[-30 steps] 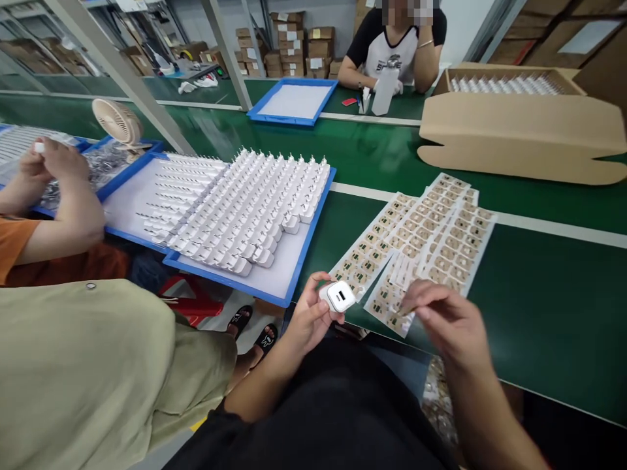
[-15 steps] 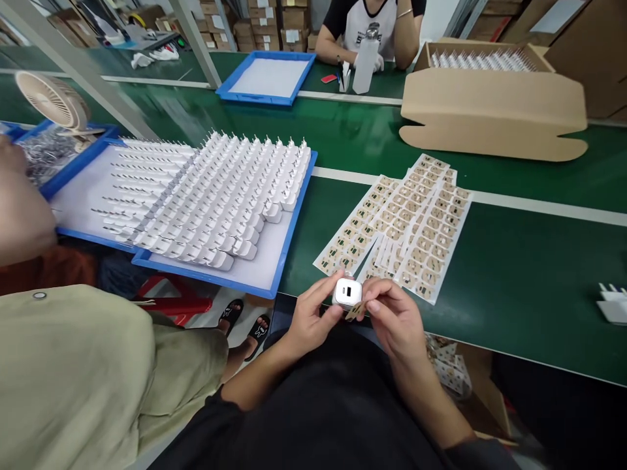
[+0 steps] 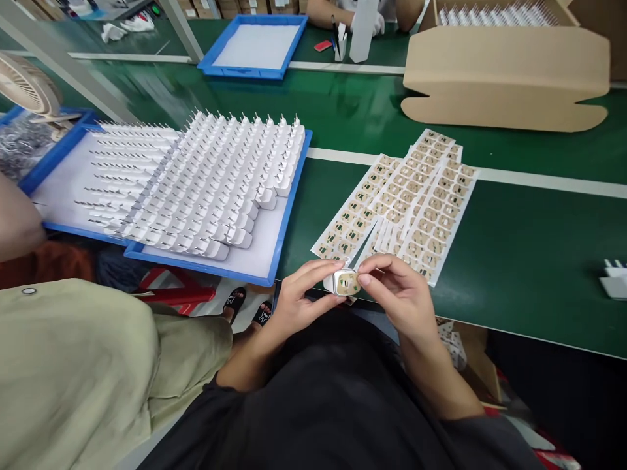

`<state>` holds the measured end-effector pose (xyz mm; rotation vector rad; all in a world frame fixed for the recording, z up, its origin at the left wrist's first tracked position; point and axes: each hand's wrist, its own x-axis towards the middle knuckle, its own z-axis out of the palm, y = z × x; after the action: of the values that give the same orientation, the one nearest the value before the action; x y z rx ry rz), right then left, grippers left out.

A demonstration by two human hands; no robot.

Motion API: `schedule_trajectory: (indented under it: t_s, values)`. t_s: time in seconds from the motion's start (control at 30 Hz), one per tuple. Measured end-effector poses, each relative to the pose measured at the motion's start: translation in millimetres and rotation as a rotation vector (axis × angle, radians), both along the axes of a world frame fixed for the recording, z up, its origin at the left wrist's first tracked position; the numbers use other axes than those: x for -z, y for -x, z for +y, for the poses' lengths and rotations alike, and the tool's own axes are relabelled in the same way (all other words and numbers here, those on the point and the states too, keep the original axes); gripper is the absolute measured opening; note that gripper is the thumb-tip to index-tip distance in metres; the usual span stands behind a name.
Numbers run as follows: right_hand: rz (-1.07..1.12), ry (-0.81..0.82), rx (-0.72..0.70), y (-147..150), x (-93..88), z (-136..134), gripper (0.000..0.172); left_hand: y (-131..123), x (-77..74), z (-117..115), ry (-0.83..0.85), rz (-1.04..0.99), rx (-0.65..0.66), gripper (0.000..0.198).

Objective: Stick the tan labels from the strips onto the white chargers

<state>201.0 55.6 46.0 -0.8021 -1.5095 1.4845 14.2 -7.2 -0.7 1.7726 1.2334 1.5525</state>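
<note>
Between the fingers and thumb of my left hand (image 3: 301,294) is a white charger (image 3: 330,282), its face turned up toward me. A tan sticker (image 3: 347,283) with small green patches lies over that face. My right hand (image 3: 399,287) pinches the sticker's right edge with thumb and forefinger. Whether the sticker is fully pressed down I cannot tell. Just beyond my hands, overlapping sticker sheets (image 3: 443,222) are fanned out on the green table.
Rows of white chargers with pins up (image 3: 215,189) fill a blue-rimmed tray (image 3: 287,251) at left. An open cardboard box (image 3: 504,78) stands at the back right, another blue tray (image 3: 208,65) at the back. A co-worker's arm (image 3: 17,222) is at far left. Another charger (image 3: 614,284) lies far right.
The sticker has moved from beside the charger onto its face, covering the ports. My right fingers came along with it. The camera view has tilted slightly downward.
</note>
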Motion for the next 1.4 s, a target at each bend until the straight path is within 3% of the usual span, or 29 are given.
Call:
schedule_trajectory:
  t_s: [0.3,1.4]
  values:
    - [0.001,0.036,0.005,4.5,-1.3,1.9,0.010,2.3,-2.1,-0.2,-0.006,0.007,0.009,0.053]
    - [0.037,0.063,0.016,12.3,0.1,-1.8,0.004,5.5,-5.7,-1.0,-0.064,0.019,-0.016,0.055]
